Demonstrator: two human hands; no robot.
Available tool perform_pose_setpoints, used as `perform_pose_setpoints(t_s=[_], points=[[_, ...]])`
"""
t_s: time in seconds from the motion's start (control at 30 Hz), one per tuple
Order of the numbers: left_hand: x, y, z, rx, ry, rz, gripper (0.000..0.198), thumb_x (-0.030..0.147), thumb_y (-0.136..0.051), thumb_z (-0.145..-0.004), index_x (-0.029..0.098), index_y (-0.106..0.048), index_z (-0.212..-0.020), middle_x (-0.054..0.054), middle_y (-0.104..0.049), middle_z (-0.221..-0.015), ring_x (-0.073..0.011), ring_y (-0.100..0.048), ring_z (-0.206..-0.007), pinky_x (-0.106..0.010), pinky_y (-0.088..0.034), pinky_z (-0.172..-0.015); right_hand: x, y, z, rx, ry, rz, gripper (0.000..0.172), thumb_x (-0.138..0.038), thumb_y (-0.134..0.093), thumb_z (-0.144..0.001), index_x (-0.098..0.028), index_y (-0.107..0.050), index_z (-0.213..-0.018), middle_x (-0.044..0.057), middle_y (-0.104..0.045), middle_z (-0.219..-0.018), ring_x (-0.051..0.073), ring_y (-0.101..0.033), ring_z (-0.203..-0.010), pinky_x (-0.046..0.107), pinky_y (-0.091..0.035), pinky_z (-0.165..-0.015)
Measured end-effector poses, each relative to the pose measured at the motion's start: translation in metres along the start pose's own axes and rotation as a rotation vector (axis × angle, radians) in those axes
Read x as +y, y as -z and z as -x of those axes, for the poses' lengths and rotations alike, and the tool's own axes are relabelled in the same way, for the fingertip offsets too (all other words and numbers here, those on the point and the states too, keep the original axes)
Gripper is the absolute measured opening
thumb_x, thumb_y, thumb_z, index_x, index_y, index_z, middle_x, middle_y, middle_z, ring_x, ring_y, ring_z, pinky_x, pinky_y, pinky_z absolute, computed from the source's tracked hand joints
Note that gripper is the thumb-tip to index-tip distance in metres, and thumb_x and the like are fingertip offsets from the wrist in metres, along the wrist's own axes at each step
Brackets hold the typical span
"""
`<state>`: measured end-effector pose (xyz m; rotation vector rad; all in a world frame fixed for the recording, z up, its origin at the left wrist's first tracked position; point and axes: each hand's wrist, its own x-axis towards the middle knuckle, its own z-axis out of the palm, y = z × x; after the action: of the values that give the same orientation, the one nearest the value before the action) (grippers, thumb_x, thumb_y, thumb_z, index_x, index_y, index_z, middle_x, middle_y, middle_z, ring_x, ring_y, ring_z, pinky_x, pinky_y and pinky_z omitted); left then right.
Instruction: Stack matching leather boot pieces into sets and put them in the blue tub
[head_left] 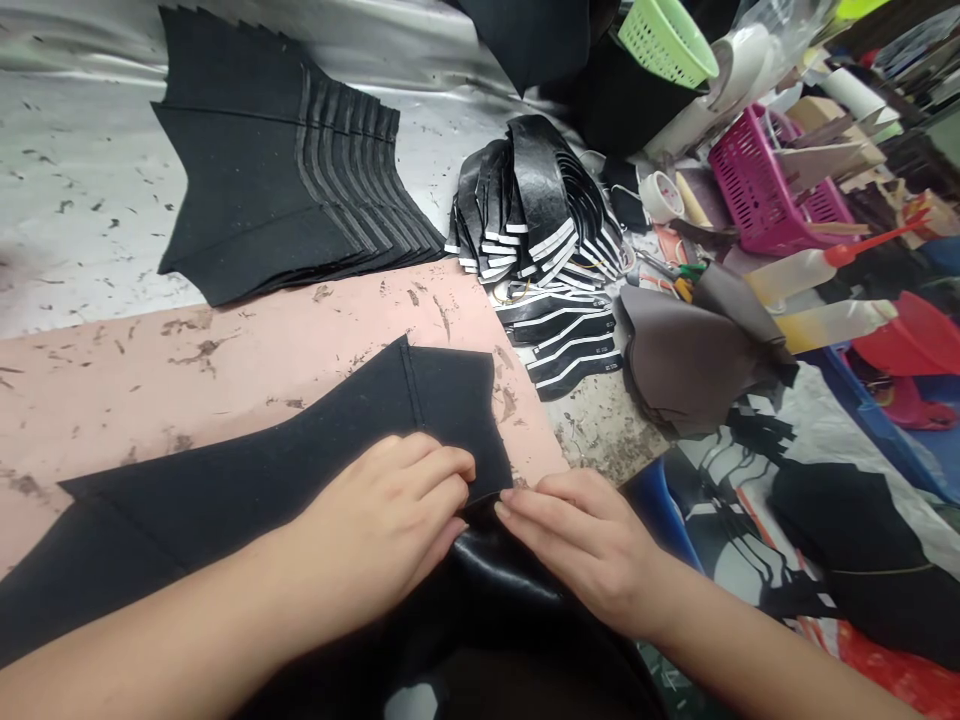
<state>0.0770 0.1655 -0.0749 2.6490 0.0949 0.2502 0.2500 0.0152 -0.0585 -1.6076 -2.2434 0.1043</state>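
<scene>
A large black fabric piece (247,480) with a raised seam lies on a pink board (187,370). My left hand (390,520) rests on its near edge, fingers curled and pinching the fabric's corner. My right hand (581,540) meets it from the right, fingertips pressed on the same corner and on a shiny black leather strip (487,570) that runs under the fabric toward me.
A stack of matching black fabric pieces (277,170) lies at the back. Black strips with white tape (536,215) are piled to the right, beside brown leather pieces (690,360), glue bottles (817,270), a pink basket (757,190) and a green basket (664,40).
</scene>
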Motion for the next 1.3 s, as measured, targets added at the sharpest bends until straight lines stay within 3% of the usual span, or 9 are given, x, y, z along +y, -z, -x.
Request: perform_pose_setpoints(t_s=[0.33,0.47,0.7,0.87,1.0,1.13,1.3], points=[[0.002,-0.001,0.007,0.025,0.025,0.035,0.021,0.024,-0.042,-0.09,0.015,-0.057,-0.078,-0.007,-0.058,-0.108,-0.0195,-0.053,-0.094,-0.034,-0.044,-0.08,0.007,0.005,-0.002,-0.089,0.076,0.022,0.036,-0.013,-0.03,-0.094,-0.011,-0.062,-0.111,0.004,-0.068,-0.106,0.017,-0.054,-0.09,0.031,-0.039,-0.077],[0.005,0.003,0.016,0.096,0.034,0.01,0.02,0.026,-0.043,-0.091,0.016,-0.06,-0.089,-0.008,-0.06,-0.109,-0.0187,-0.056,-0.098,-0.032,-0.046,-0.086,0.009,0.003,-0.002,-0.09,0.08,0.037,0.039,-0.015,-0.026,-0.096,-0.012,-0.061,-0.114,0.002,-0.068,-0.105,0.016,-0.053,-0.088,0.03,-0.036,-0.077],[0.004,0.031,0.024,0.074,-0.154,-0.109,0.041,0.013,-0.025,-0.094,0.018,-0.066,-0.094,-0.003,-0.066,-0.108,-0.0122,-0.06,-0.099,-0.022,-0.045,-0.093,0.008,-0.005,0.004,-0.057,0.039,0.012,0.038,-0.015,-0.026,-0.097,-0.013,-0.06,-0.114,0.001,-0.069,-0.103,0.015,-0.051,-0.09,0.031,-0.032,-0.081],[0.002,0.032,0.033,0.043,-0.179,-0.125,0.041,0.01,-0.025,-0.092,0.016,-0.062,-0.108,-0.001,-0.066,-0.107,-0.012,-0.058,-0.104,-0.021,-0.04,-0.099,0.008,-0.006,0.004,-0.055,0.046,0.008,0.039,-0.014,-0.026,-0.096,-0.011,-0.06,-0.115,0.003,-0.068,-0.101,0.016,-0.051,-0.089,0.033,-0.031,-0.081],[0.003,0.027,0.039,-0.006,-0.172,-0.123,0.039,0.009,-0.029,-0.089,0.013,-0.057,-0.116,-0.004,-0.066,-0.106,-0.016,-0.057,-0.104,-0.028,-0.042,-0.098,0.011,-0.004,-0.005,-0.107,0.147,0.068,0.039,-0.012,-0.027,-0.094,-0.013,-0.058,-0.118,0.004,-0.067,-0.094,0.018,-0.052,-0.085,0.035,-0.032,-0.078],[0.004,0.024,0.038,-0.036,-0.181,-0.108,0.039,0.01,-0.03,-0.088,0.01,-0.055,-0.119,-0.008,-0.065,-0.104,-0.0217,-0.057,-0.103,-0.036,-0.046,-0.093,0.01,-0.002,-0.021,-0.133,0.269,0.158,0.041,-0.01,-0.029,-0.09,-0.013,-0.058,-0.118,0.004,-0.063,-0.076,0.018,-0.051,-0.069,0.035,-0.033,-0.073],[0.005,0.024,0.036,0.011,-0.151,-0.087,0.03,0.012,-0.037,-0.09,0.009,-0.059,-0.11,-0.009,-0.065,-0.092,-0.0195,-0.058,-0.093,-0.033,-0.05,-0.085,0.006,0.004,-0.034,-0.162,0.326,0.22,0.04,-0.007,-0.031,-0.087,-0.009,-0.059,-0.116,0.002,-0.052,-0.063,0.017,-0.046,-0.06,0.035,-0.035,-0.068]])
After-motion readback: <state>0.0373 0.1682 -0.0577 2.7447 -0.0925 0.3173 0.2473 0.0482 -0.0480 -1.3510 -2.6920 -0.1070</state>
